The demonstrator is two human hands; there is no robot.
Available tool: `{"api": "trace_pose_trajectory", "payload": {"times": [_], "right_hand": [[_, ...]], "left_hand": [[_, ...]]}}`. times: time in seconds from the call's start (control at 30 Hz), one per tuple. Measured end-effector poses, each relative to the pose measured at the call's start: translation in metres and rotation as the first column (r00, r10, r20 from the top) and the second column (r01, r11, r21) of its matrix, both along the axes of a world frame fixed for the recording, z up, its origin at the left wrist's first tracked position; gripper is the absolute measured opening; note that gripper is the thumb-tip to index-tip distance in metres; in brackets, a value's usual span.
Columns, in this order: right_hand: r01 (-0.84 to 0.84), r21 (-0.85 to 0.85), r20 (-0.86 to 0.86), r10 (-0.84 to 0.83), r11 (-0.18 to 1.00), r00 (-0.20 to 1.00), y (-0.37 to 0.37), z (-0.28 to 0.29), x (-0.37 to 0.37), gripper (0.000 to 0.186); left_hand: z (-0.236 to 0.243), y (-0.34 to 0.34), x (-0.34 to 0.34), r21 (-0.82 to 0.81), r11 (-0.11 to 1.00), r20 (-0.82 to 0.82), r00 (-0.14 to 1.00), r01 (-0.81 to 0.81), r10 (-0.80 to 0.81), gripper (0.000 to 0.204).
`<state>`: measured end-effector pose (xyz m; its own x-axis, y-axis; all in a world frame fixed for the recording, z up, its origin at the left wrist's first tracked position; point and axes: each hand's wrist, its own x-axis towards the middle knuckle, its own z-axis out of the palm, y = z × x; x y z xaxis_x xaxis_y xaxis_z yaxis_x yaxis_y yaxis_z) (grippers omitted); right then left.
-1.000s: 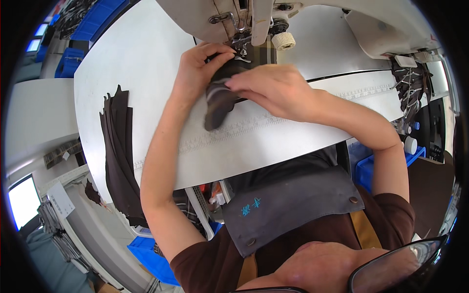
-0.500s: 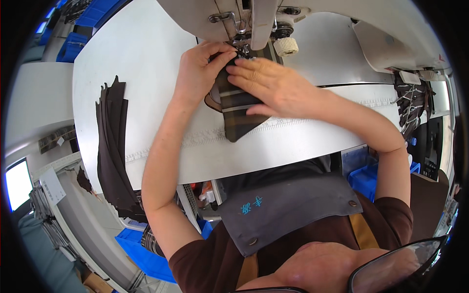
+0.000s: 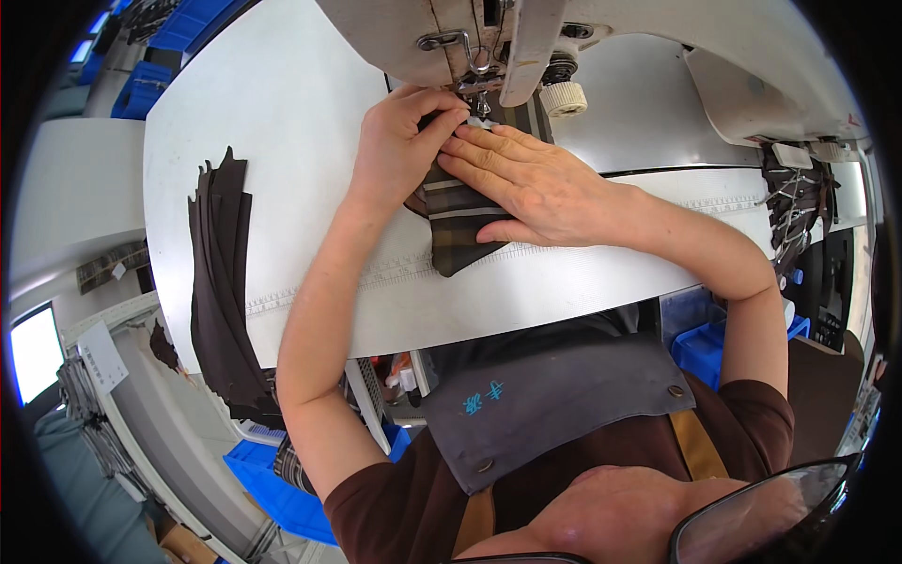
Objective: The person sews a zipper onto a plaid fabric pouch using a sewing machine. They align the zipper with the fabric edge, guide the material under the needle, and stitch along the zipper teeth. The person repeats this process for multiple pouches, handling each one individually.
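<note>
My left hand (image 3: 404, 141) pinches the edge of the dark striped fabric (image 3: 456, 252) just left of the presser foot (image 3: 481, 108) of the white sewing machine (image 3: 639, 28). My right hand (image 3: 526, 188) lies flat on that fabric, its outstretched fingers close below the foot and beside my left fingertips, thumb apart. The fabric rests on the white table with its lower corner over the printed ruler (image 3: 376, 275). Part of a brown piece (image 3: 413, 199) shows under its left side; the rest is hidden by my hands and the striped fabric.
A stack of long dark brown pieces (image 3: 221, 273) lies at the table's (image 3: 282, 94) left edge. Dark material with metal clips (image 3: 789, 197) is at the right end. Blue bins (image 3: 263, 470) stand below at both sides; another (image 3: 141, 89) is at the back left.
A second ago my right hand held the fabric bunched; the fabric now lies spread downward with that hand flattened on it. My left hand has shifted slightly right, still pinching.
</note>
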<state>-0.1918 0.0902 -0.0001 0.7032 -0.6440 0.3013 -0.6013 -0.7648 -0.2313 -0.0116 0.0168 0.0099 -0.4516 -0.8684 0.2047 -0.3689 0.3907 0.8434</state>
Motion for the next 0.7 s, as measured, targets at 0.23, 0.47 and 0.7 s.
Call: {"api": "trace_pose_trajectory", "payload": {"times": [0.23, 0.47, 0.7], "right_hand": [[0.005, -0.001, -0.005, -0.005, 1.000, 1.000, 0.0005, 0.0000, 0.0002, 0.069], [0.010, -0.001, -0.007, -0.010, 1.000, 1.000, 0.0017, 0.0009, 0.0000, 0.069], [0.005, 0.014, 0.023, -0.005, 1.000, 1.000, 0.0018, 0.0026, 0.0004, 0.067]], "left_hand": [[-0.0007, 0.0001, 0.0009, -0.070, 0.997, 0.025, 1.000, 0.021, -0.020, 0.011], [0.0012, 0.0022, -0.0013, 0.005, 0.999, -0.038, 0.998, -0.040, 0.040, 0.011], [-0.0024, 0.0011, 0.0005, -0.048, 0.999, -0.049, 0.999, -0.006, 0.004, 0.010]]}}
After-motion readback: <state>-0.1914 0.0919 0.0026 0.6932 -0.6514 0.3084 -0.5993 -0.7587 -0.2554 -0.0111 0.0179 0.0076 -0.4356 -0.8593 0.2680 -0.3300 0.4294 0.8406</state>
